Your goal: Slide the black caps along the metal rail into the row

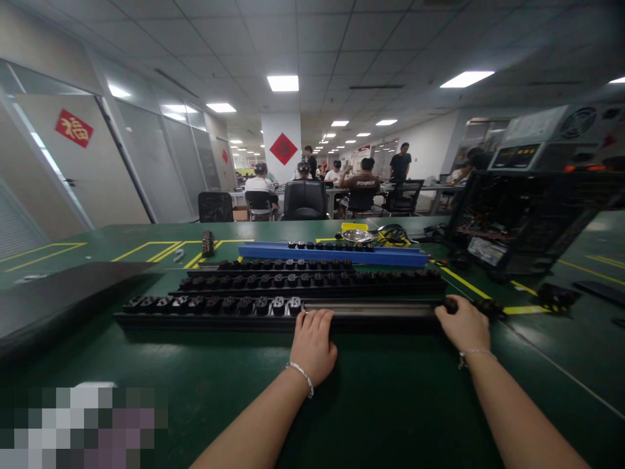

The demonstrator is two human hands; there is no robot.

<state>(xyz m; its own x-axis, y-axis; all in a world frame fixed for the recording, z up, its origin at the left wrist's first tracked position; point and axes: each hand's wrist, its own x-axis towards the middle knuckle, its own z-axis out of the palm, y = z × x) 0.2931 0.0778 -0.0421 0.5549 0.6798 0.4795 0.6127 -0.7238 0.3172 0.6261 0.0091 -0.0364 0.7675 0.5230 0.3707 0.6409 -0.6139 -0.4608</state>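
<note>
A long black rail (205, 320) lies across the table in front of me. Several black socket modules (244, 305) sit in a row along its left part, and its right part shows a bare channel (371, 311). My left hand (313, 345) is at the front edge near the middle, fingers bent over the rail beside the last module. At the rail's right end, my right hand (465, 327) pinches a small dark part (450, 303), probably a socket module; the fingers partly hide it.
Behind lie more black rails with modules (263, 281) and a blue rail (332, 253). A metal bowl (357, 236) and cables (393, 234) lie farther back. An opened computer case (512, 221) stands at right. People (366, 179) sit at far desks.
</note>
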